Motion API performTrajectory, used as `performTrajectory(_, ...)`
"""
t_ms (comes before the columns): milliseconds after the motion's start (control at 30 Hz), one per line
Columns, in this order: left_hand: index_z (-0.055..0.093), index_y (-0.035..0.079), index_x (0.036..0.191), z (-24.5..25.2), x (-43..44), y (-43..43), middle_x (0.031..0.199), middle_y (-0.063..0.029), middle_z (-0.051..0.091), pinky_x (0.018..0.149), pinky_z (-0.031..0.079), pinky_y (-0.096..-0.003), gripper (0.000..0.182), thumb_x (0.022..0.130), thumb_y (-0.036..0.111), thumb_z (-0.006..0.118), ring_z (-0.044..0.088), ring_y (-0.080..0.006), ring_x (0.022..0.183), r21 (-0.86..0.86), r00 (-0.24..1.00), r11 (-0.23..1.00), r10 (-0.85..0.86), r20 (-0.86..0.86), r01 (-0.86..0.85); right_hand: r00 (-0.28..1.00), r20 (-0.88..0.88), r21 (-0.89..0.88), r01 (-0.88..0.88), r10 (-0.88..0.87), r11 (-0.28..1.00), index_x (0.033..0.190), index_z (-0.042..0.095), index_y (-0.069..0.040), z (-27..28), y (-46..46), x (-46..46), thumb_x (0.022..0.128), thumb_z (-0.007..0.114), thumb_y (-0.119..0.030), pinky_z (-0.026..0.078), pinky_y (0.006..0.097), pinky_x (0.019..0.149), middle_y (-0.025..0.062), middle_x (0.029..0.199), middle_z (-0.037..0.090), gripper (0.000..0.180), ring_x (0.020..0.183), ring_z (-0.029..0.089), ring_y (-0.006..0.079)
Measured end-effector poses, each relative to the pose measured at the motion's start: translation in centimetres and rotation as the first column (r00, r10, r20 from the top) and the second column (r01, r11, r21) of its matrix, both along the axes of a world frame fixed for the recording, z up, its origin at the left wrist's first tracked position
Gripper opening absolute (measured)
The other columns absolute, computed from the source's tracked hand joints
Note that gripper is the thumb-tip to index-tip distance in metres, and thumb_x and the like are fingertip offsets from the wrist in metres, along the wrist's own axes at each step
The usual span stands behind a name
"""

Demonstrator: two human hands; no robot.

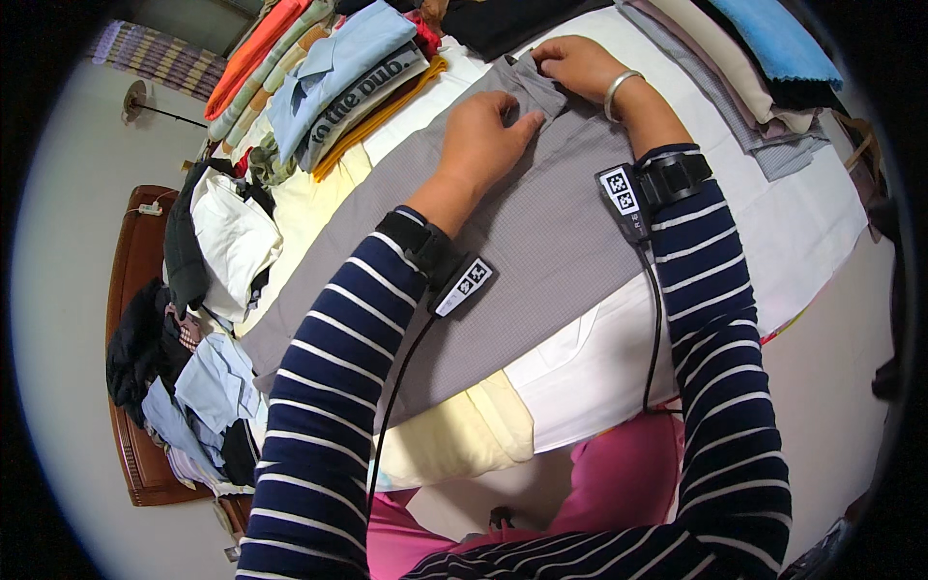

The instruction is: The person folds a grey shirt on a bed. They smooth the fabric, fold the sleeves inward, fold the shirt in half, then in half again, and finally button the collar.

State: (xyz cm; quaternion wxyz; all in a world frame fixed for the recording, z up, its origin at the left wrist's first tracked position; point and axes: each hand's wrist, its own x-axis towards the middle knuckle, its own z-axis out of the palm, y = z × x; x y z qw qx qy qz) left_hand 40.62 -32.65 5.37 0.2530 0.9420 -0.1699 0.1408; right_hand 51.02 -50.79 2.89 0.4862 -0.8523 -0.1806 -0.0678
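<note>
A long grey garment (500, 239) with a fine check lies spread across the bed in front of me, its far end partly folded. My right hand (580, 69) has its fingertips pinched on the fabric at that far end. My left hand (482, 141) is over the garment close by, thumb and forefinger apart, with no cloth seen between them. Its other fingers are mostly hidden. Under the garment's near side lies a pale yellow cloth (464, 435), beside the white bed sheet (580, 384).
Folded clothes, with a light blue shirt (355, 54) on top, are stacked at far left. More folded clothes, including a blue fuzzy cloth (786, 40), lie at far right. Loose clothes (232, 239) are heaped near the wooden headboard (130, 428). Cables (652, 326) hang from both wrist devices.
</note>
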Motion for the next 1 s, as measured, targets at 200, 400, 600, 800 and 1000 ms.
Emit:
performTrajectory(200, 0.057, -0.002, 0.131, -2.8, 0.2, 0.2, 0.134, -0.0251, 0.056, 0.109, 0.035, -0.0518, 0.056, 0.092, 0.038, 0.064, 0.05, -0.0408, 0.128, 0.076, 0.976, 0.99, -0.133, 0.171, 0.121, 0.971, 0.223, 0.013, -0.085, 0.08, 0.996, 0.096, 0.068, -0.003, 2.6, -0.4, -2.2, 0.084, 0.071, -0.013, 0.052, 0.0297, 0.075, 0.0063, 0.089, 0.067, 0.016, 0.081, 0.062, 0.0153)
performTrajectory(400, 0.043, 0.001, 0.147, -4.3, 0.1, 0.6, 0.154, -0.0211, 0.039, 0.119, 0.02, -0.0541, 0.065, 0.099, 0.045, 0.05, 0.033, -0.0366, 0.145, 0.087, 0.995, 0.993, -0.087, 0.056, 0.082, 0.998, -0.002, -0.526, -0.06, 0.069, 0.848, 0.076, 0.058, -0.006, 3.5, 0.3, -4.3, 0.062, 0.078, -0.022, 0.05, 0.0356, 0.069, 0.0133, 0.082, 0.066, 0.029, 0.075, 0.063, 0.028)
performTrajectory(600, 0.041, 0.0, 0.148, -4.5, 0.2, 0.2, 0.155, -0.0213, 0.037, 0.12, 0.016, -0.0534, 0.072, 0.096, 0.05, 0.049, 0.029, -0.0363, 0.147, 0.101, 0.995, 0.992, -0.086, 0.053, 0.08, 0.991, 0.123, -0.641, 0.126, -0.061, 0.757, 0.086, 0.067, -0.005, 3.7, 0.4, -5.1, 0.062, 0.075, -0.022, 0.054, 0.0409, 0.077, 0.0155, 0.089, 0.071, 0.03, 0.085, 0.068, 0.0362)
performTrajectory(800, 0.034, 0.0, 0.151, -4.3, 0.3, 0.0, 0.157, -0.0218, 0.033, 0.121, 0.015, -0.0532, 0.085, 0.09, 0.054, 0.057, 0.026, -0.0371, 0.149, 0.172, 0.997, 0.983, -0.065, 0.04, 0.058, 0.996, -0.063, -0.745, -0.006, -0.062, 0.667, 0.099, 0.075, -0.002, 5.2, 1.6, -6.2, 0.061, 0.076, -0.021, 0.056, 0.038, 0.082, 0.0213, 0.099, 0.072, 0.042, 0.091, 0.071, 0.0335)
performTrajectory(1000, 0.027, 0.002, 0.155, -4.3, 0.2, 0.1, 0.159, -0.0226, 0.028, 0.12, 0.015, -0.0526, 0.09, 0.092, 0.059, 0.056, 0.022, -0.0362, 0.15, 0.198, 0.998, 0.979, -0.057, 0.03, 0.05, 0.999, -0.031, -0.746, -0.004, -0.028, 0.666, 0.099, 0.073, 0.001, 5.0, 2.4, -6.4, 0.069, 0.073, -0.01, 0.058, 0.0384, 0.075, 0.0217, 0.091, 0.072, 0.032, 0.082, 0.073, 0.0335)
